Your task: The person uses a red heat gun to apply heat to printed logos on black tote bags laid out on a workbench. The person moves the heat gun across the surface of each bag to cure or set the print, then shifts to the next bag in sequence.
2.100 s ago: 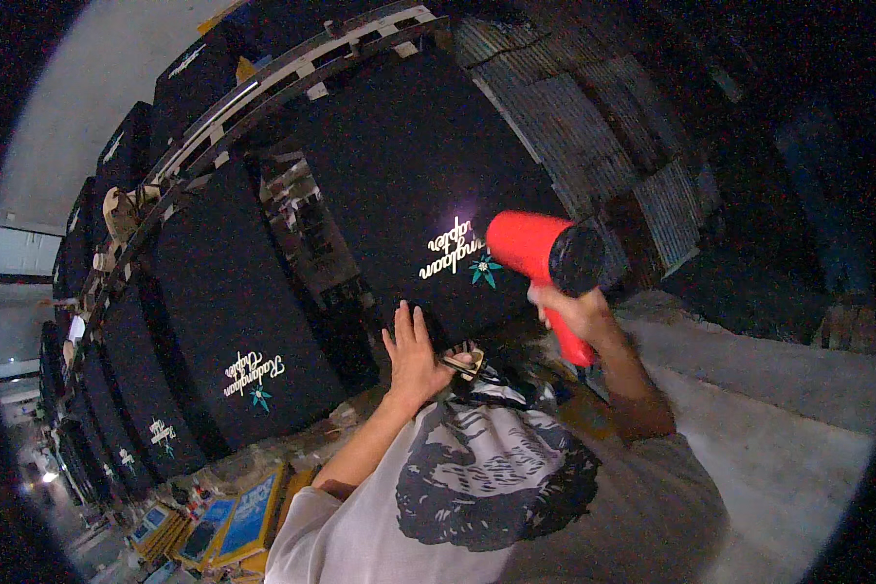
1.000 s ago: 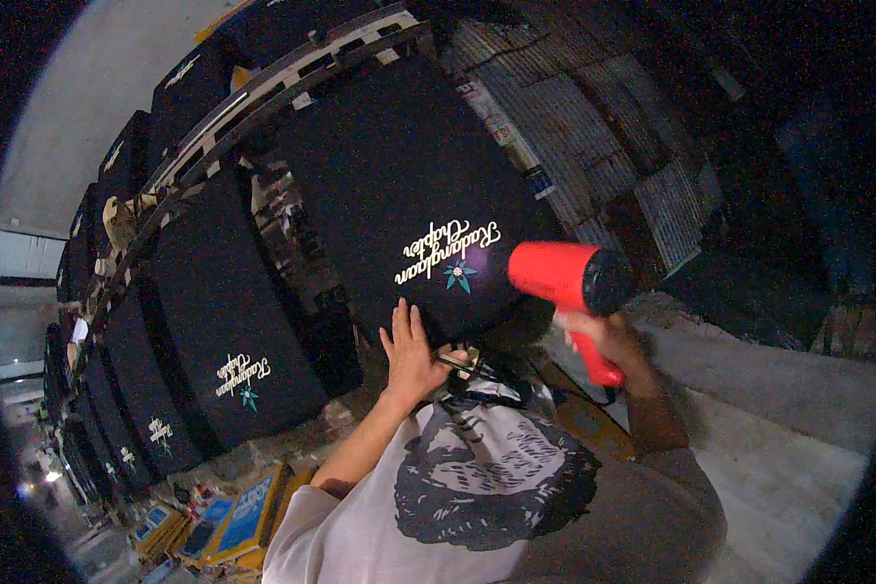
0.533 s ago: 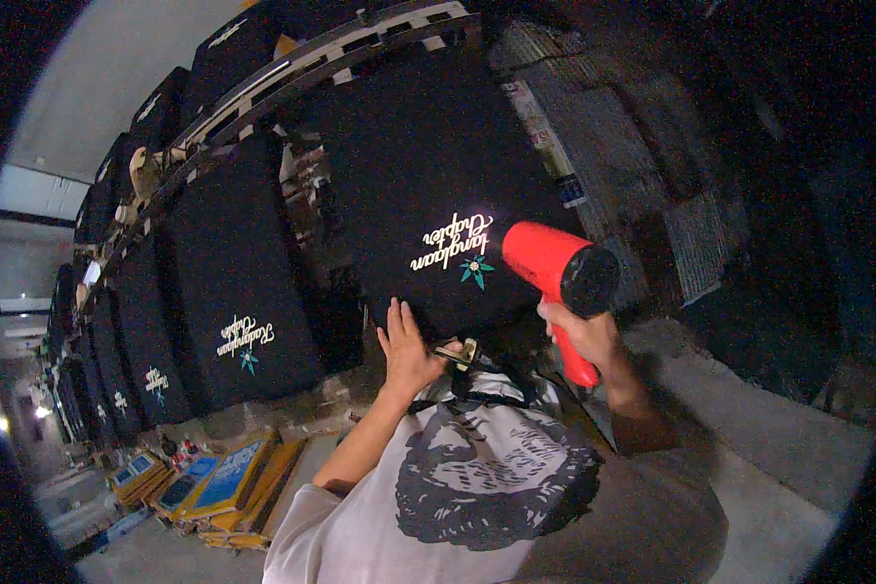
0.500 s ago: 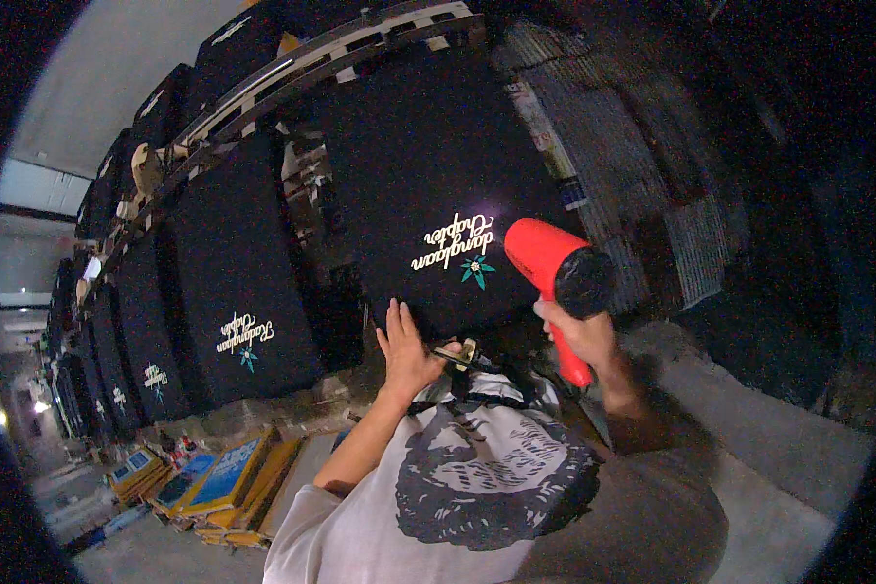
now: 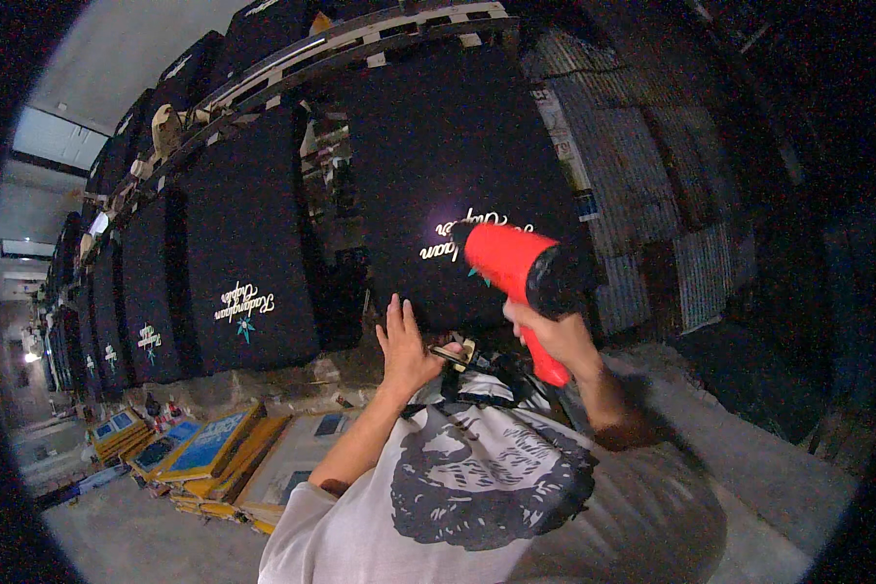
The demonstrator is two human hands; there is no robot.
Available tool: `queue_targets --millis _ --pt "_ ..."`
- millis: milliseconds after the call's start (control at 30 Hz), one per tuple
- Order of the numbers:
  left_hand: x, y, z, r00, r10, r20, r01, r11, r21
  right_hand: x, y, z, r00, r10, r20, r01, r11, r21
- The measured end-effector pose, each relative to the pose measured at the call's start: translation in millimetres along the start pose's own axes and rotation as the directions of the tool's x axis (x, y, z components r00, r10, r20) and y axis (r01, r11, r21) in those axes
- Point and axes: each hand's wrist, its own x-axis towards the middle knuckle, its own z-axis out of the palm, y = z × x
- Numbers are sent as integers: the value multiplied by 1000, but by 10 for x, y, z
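A red hair dryer (image 5: pixel 506 255) with a dark rear end is in my right hand (image 5: pixel 553 333), fingers wrapped round its handle. Its nozzle points left over the pale lettering (image 5: pixel 445 249) and green leaf print on a black shirt (image 5: pixel 448 136), hiding part of both. The shirt lies spread flat in front of me. At the shirt's near edge, my left hand (image 5: pixel 406 348) has its fingers stretched out and apart. Beside its thumb is a small pale-and-dark piece (image 5: pixel 467 352) at my waist, whose kind I cannot make out.
More printed black shirts (image 5: pixel 243 224) lie in a row to the left. A slatted rail (image 5: pixel 360 49) runs behind them. Yellow-edged framed screens (image 5: pixel 214 453) are stacked on the floor at lower left. Corrugated metal sheets (image 5: pixel 642 195) stand at the right.
My right hand has moved the hair dryer leftward, so it now covers part of the print. The left hand stays at the shirt's edge, and the view has shifted slightly.
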Motion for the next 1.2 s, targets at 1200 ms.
queue_targets --millis 1200 --pt "-2710 -1720 -1462 618 -703 -352 453 685 -571 -838 -1013 3192 536 13 844 -203 973 114"
